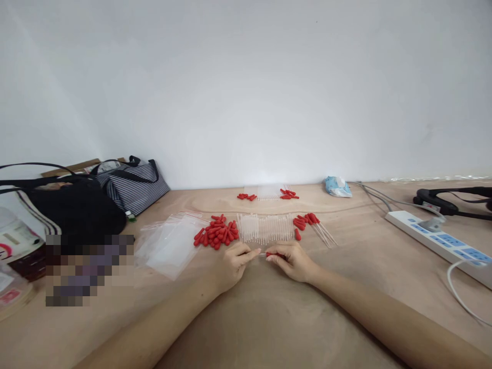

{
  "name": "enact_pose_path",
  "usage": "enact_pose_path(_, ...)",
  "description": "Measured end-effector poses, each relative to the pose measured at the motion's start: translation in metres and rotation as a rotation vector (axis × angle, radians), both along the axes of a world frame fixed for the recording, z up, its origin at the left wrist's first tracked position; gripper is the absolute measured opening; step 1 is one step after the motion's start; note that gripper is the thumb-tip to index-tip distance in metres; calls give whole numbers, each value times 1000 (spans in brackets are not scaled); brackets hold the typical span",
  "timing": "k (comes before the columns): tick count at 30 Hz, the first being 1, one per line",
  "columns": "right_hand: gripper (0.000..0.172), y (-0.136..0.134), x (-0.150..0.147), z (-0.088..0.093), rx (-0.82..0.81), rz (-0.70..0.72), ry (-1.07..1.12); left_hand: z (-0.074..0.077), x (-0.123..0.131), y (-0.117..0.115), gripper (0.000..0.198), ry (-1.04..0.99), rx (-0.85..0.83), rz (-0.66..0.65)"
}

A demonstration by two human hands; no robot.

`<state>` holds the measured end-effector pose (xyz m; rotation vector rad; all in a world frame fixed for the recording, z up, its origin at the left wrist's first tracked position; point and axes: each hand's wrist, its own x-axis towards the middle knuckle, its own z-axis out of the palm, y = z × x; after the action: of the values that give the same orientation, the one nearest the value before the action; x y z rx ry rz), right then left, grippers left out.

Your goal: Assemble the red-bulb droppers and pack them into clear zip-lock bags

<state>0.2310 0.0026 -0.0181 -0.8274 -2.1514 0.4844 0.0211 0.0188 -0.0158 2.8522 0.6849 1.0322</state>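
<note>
Between my two hands runs a thin clear tube (263, 254), its right end meeting a red rubber bulb. My left hand (237, 264) pinches the tube near its left end. Closed around the red bulb (272, 254) is my right hand (292, 260), whose fingers partly hide it. Just beyond my hands lies a row of clear dropper tubes (265, 229) side by side. A pile of loose red bulbs (217, 233) sits left of the row, a smaller group of red bulbs (300, 222) right of it. Several tubes with red bulbs fitted (323, 229) fan out farther right.
Clear zip bags (172, 246) lie at left, near a black bag (77, 210) and a striped bag (136, 184). Farther back are another bag with tubes (269, 192), more red bulbs (289, 194) and a blue tissue pack (338, 186). A power strip (438, 243) with cables stands right.
</note>
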Motion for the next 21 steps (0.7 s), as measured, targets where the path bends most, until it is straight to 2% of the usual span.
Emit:
enact_pose_path(6, 24, 0, 0, -3, 121, -18, -49, -3, -2, -2, 42, 55, 10, -4)
enact_pose_path(12, 23, 1, 1, -6, 176, -17, -107, -9, 0, 1, 38, 27, 67, -40)
enact_pose_path(21, 16, 4, 0, 0, 191, -62, -209, 1, 5, -10, 17, -15, -22, 117)
